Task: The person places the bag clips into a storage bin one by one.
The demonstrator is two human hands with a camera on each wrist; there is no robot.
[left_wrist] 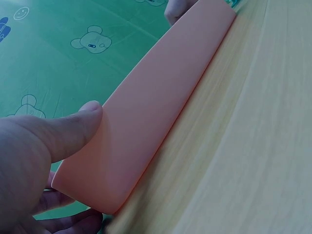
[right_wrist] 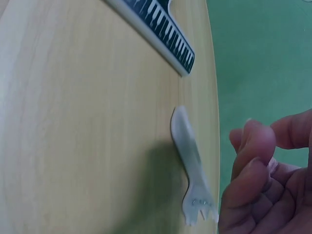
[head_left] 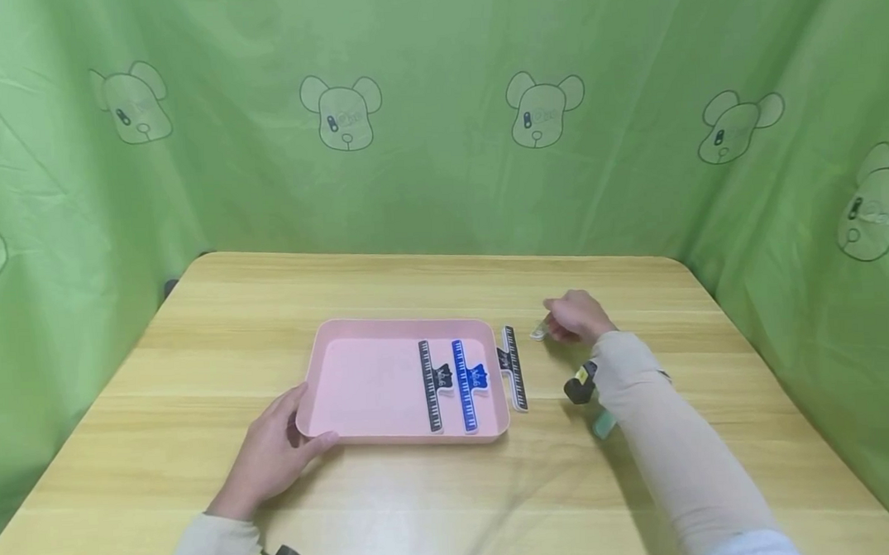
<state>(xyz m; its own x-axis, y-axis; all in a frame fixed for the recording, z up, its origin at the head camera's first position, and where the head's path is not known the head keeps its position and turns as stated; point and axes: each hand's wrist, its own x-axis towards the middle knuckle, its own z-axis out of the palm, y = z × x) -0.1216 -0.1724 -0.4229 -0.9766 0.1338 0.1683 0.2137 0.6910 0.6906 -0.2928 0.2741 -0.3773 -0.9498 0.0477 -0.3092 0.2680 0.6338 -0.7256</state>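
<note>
Beige sleeve (head_left: 691, 465), shallow pink tray (head_left: 375, 388), pale fork-ended piece (right_wrist: 187, 151)

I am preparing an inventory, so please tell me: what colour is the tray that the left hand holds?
The tray is pink, seen best in the head view.

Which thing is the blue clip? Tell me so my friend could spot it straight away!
On the wooden table sits a pink tray. Inside it, toward the right-hand end, the blue clip lies beside a black clip and is nearer that end. Both have piano-key patterns, like another black clip just outside the tray, but only yours is blue.
</note>
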